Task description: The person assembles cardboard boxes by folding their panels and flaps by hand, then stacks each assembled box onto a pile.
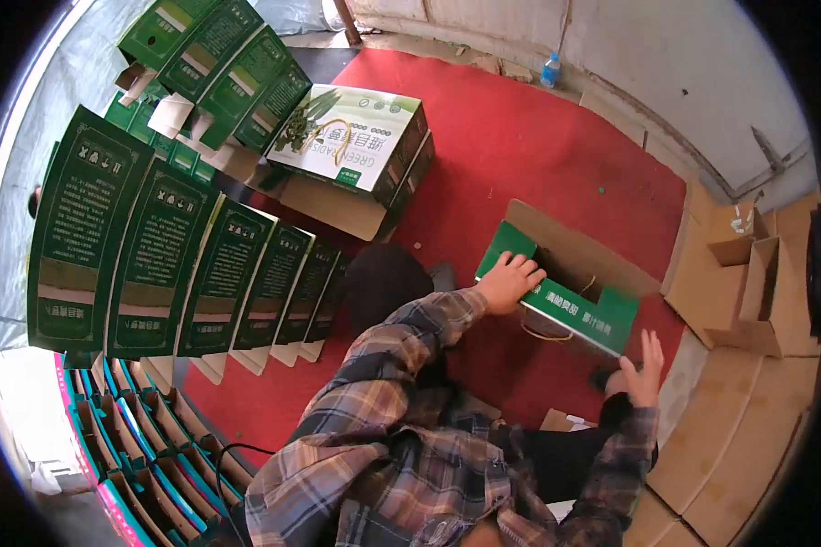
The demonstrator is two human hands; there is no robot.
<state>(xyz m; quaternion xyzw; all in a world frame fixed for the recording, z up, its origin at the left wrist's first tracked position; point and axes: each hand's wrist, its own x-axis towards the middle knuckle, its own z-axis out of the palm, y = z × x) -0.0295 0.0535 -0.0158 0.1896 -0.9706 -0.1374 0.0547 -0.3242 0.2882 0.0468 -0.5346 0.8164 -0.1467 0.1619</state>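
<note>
A green and white cardboard gift box (570,310) stands on the red carpet before me, its top open and a brown flap raised at the far side. Cord handles show at its front and inside. My left hand (511,283) grips the left end of its near top edge, fingers bent over the green cardboard; the thumb is hidden. Just off the box's right corner, my right hand (646,369) is open with fingers spread and holds nothing.
Closed boxes with a radish picture (347,137) are stacked beyond my left arm. Rows of green cartons (155,246) stand at left, above partitioned boxes (146,438). Brown cardboard (730,410) lines the right side. A water bottle (550,70) stands by the wall.
</note>
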